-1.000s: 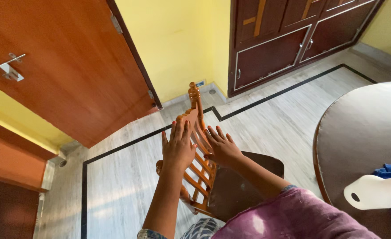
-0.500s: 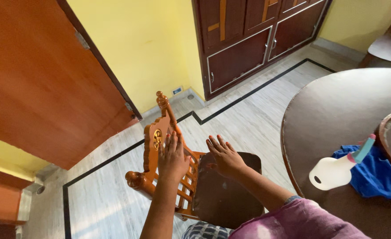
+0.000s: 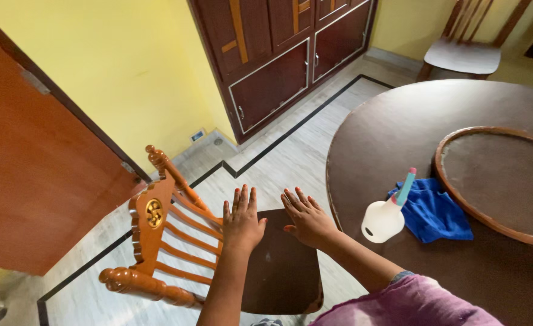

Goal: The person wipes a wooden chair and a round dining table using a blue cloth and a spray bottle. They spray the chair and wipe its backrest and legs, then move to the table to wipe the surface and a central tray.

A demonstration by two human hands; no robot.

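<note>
Both hands are spread flat with fingers open, gripping nothing: the left hand hovers over the back edge of the dark seat of the wooden chair, near its slatted backrest, and the right hand is over the seat's edge nearest the round table. The chair stands just beside that table, where a white spray bottle lies against a blue cloth.

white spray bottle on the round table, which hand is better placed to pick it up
Right, probably. The right hand hovers over the chair seat edge nearest the white spray bottle; the left hand is farther, toward the chair back.
</note>
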